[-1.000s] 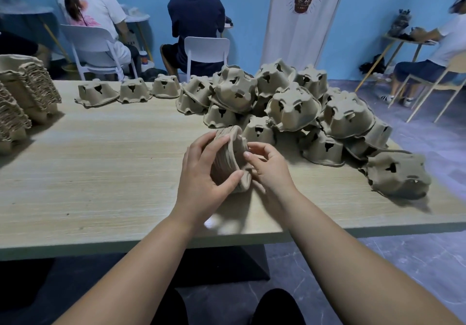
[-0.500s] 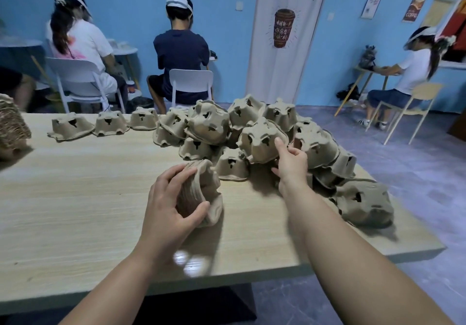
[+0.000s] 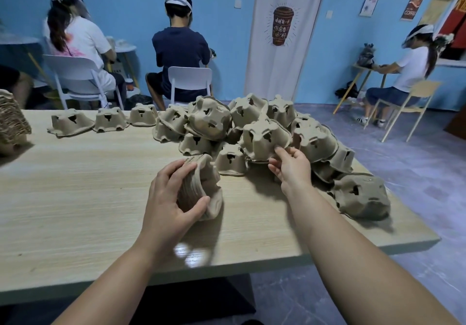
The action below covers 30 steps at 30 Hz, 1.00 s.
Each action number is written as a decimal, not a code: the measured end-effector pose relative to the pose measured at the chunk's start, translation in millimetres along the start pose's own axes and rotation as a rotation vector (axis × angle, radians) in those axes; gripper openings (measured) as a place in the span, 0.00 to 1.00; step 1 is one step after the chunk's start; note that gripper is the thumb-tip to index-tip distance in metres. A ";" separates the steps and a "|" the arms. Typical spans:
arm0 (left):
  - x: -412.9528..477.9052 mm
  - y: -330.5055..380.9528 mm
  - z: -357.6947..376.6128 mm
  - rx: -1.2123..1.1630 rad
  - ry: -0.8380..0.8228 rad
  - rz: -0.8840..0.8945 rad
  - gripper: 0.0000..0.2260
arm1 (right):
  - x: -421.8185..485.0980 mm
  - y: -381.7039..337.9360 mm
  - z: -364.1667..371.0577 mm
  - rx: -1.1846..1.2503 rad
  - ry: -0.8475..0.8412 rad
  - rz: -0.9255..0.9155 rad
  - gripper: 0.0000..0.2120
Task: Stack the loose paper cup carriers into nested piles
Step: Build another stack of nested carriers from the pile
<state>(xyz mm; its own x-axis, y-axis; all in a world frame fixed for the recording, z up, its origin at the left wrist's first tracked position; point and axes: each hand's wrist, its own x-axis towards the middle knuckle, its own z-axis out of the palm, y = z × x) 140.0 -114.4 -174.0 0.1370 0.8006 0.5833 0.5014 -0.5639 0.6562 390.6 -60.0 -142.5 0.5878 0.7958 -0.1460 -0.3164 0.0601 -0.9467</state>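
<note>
- Head view, the only angle here: the left hand (image 3: 174,198) is wrapped round a nested stack (image 3: 204,186) of carriers. Its fingers curl over the top and the thumb is clamped on the near side.
- That stack is tipped on its side, with its lower edge on the desk (image 3: 75,186), pretty much centre of the frame.
- The right hand (image 3: 290,165) reaches forward and pinches the lower rim of one loose carrier (image 3: 264,138), thumb on top and fingers tucked under the edge.
- That carrier sits at the front of the big heap (image 3: 209,120) of upside-down carriers, which are piled all over each other across the far right part of the desk.
- One squashed-looking lone carrier (image 3: 360,196) lies by itself near the right edge of the desk, just beside the heap.
- Three single carriers (image 3: 108,120) sit in a row along the far edge, left of the heap.
- At the far left edge there's a tall finished pile (image 3: 12,122), partly cut off by the frame.
- Background: blue walls, a white coffee banner (image 3: 285,21), and three people in white caps seated at other tables. Two of them have their backs to the camera, on white chairs (image 3: 189,80).
</note>
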 end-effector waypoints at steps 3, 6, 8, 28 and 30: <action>-0.2 -0.2 -0.2 -0.001 0.000 0.009 0.29 | -8.9 0.0 -20.8 -0.091 -0.006 -0.036 0.04; -0.1 -0.4 -0.1 -0.001 0.001 0.012 0.29 | -23.8 -2.4 -42.9 -0.290 -0.025 -0.164 0.04; 0.4 -0.6 -0.1 -0.002 0.003 0.010 0.29 | -34.7 -2.4 -56.9 -0.425 -0.051 -0.293 0.02; -5.1 -6.4 -2.4 -0.024 0.004 0.050 0.30 | -73.4 18.5 -98.2 -0.629 -0.274 -0.386 0.15; -5.0 -5.8 -2.2 -0.016 0.002 0.052 0.30 | -66.1 13.4 -87.5 -0.607 -0.246 -0.232 0.07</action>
<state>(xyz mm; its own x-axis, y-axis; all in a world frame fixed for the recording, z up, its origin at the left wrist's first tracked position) 134.5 -115.6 -179.7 0.1606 0.7699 0.6177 0.4804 -0.6076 0.6325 412.7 -164.5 -170.6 0.3811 0.9210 0.0811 0.3120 -0.0456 -0.9490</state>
